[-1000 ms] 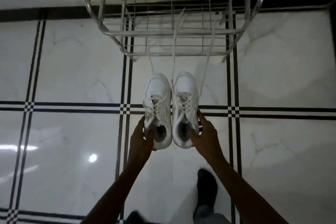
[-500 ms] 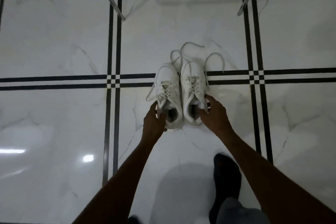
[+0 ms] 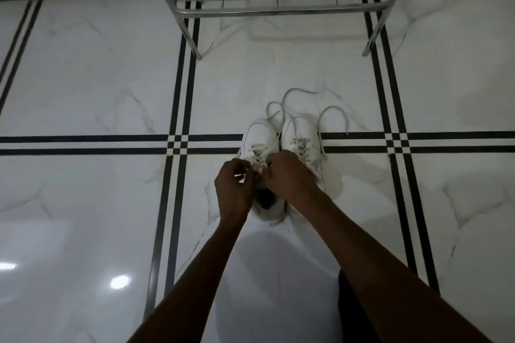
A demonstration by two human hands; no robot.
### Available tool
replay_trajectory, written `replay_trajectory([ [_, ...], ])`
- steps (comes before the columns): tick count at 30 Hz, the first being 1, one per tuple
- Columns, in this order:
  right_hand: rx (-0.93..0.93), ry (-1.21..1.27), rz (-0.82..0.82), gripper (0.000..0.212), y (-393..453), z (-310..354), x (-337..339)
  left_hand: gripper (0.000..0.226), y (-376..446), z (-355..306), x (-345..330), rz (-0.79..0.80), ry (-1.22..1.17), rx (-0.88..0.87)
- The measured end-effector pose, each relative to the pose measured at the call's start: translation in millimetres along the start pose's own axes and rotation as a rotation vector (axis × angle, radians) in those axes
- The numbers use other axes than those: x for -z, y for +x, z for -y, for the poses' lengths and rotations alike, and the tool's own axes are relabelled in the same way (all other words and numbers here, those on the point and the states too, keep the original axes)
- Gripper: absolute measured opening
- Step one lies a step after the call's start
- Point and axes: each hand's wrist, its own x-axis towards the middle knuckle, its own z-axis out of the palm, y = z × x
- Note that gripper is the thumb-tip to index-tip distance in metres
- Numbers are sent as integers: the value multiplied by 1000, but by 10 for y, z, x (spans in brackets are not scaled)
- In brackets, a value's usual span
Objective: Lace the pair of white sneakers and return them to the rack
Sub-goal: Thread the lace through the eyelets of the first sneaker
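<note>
My hands have let go of the heels and moved up onto the laces, so I think the lacing is starting. The floor point(image 3: 83, 92) is shiny white tile with black lines. The rack point(image 3: 278, 10) stands at twelve o'clock, well apart from the sneakers point(image 3: 299, 131), which sit side by side on the floor. My left hand point(image 3: 234, 189) and right hand point(image 3: 287, 175) are curled over the left shoe, fingers pinched at its laces point(image 3: 259, 152). Loose ends curl at twelve o'clock.
</note>
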Motion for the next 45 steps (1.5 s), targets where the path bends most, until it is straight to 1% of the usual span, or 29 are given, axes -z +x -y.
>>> replay_trajectory([
  [7, -2, 211, -111, 3, 193, -27, -107, 8, 216, 189, 106, 25, 110, -229],
  [9, 34, 203, -137, 12, 220, 10, -134, 9, 239, 188, 121, 22, 141, -281],
  [11, 48, 193, -179, 18, 196, 33, -152, 8, 234, 162, 125, 8, 192, -281],
  [13, 50, 206, -232, 20, 125, 32, -170, 10, 209, 128, 131, 7, 213, -260],
  [17, 49, 295, -321, 13, -24, -1, -235, 5, 169, 120, 131, 44, 194, -232],
  [19, 20, 327, -353, 8, -19, -7, -256, 7, 188, 127, 122, 30, 161, -219],
  [21, -13, 333, -353, 12, 4, 1, -258, 9, 211, 154, 112, 9, 131, -193],
  [23, -40, 328, -332, 12, 13, 34, -220, 13, 225, 197, 116, 23, 80, -150],
  [26, -73, 362, -224, 11, 28, 65, -131, 21, 161, 207, 162, 114, -92, -39],
  [28, -104, 442, -117, 13, 52, 66, -83, 27, 144, 133, 205, 158, -222, 49],
  [30, -126, 543, -44, 14, 91, 62, -60, 27, 190, 87, 250, 187, -336, 85],
  [33, -128, 630, -11, 15, 108, 59, -47, 26, 247, -2, 359, 230, -467, 63],
  [36, -130, 679, -9, 14, 92, 80, -34, 31, 270, -121, 503, 245, -530, 13],
  [39, -84, 818, -145, 4, 119, 119, 22, 35, 340, -271, 638, 253, -555, -83],
  [40, -50, 867, -171, 8, 131, 147, 56, 34, 374, -327, 678, 250, -547, -123],
  [41, 0, 882, -164, 11, 142, 179, 80, 33, 408, -383, 715, 249, -533, -164],
  [42, 59, 836, -119, 13, 140, 221, 108, 32, 435, -434, 746, 257, -515, -205],
  [43, 125, 741, -24, 15, 140, 256, 132, 32, 456, -480, 771, 273, -489, -243],
  [45, 233, 459, 246, 20, 104, 355, 218, 31, 488, -516, 801, 307, -427, -297],
])
